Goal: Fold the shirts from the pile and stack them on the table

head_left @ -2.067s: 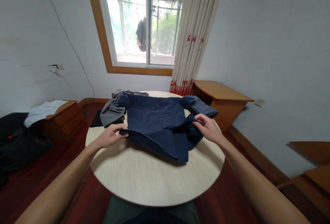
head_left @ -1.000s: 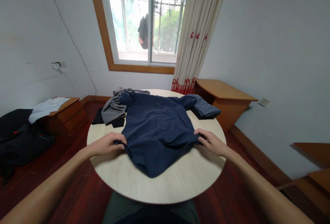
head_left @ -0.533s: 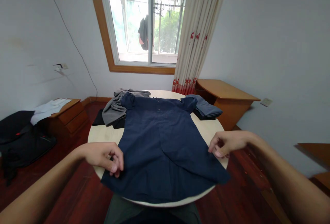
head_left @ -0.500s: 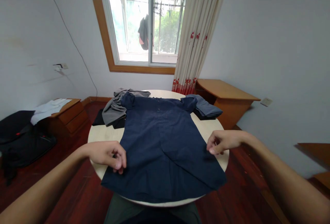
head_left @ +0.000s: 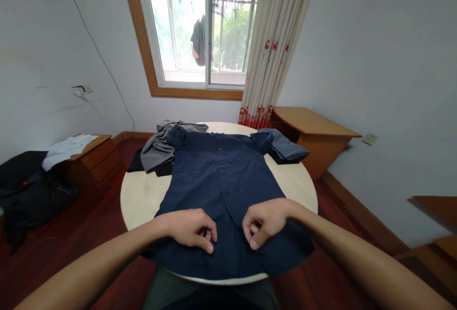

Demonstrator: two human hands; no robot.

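Observation:
A dark navy short-sleeved shirt [head_left: 214, 181] lies spread on a round pale table [head_left: 143, 195], collar at the far side and hem overhanging the near edge. Over its lower front, left of the centre line, is my left hand [head_left: 194, 229], with fingers loosely curled and thumb pointing down. My right hand [head_left: 266, 222] is curled likewise, just right of that line. A gap of bare shirt separates the two hands. No cloth shows pinched in either hand, and whether the fingertips press on the fabric is hard to see.
Crumpled grey clothing [head_left: 157, 150] lies over black cloth at the table's far left. Folded blue-grey clothes [head_left: 285, 147] sit on black cloth at the far right. Beyond are a wooden desk [head_left: 314, 122], a curtain [head_left: 273, 48] and a window. A black bag [head_left: 39, 195] rests on the left.
Both my hands have moved inward from the shirt's side edges to its lower middle, staying curled. The shirt keeps its place and its spread shape.

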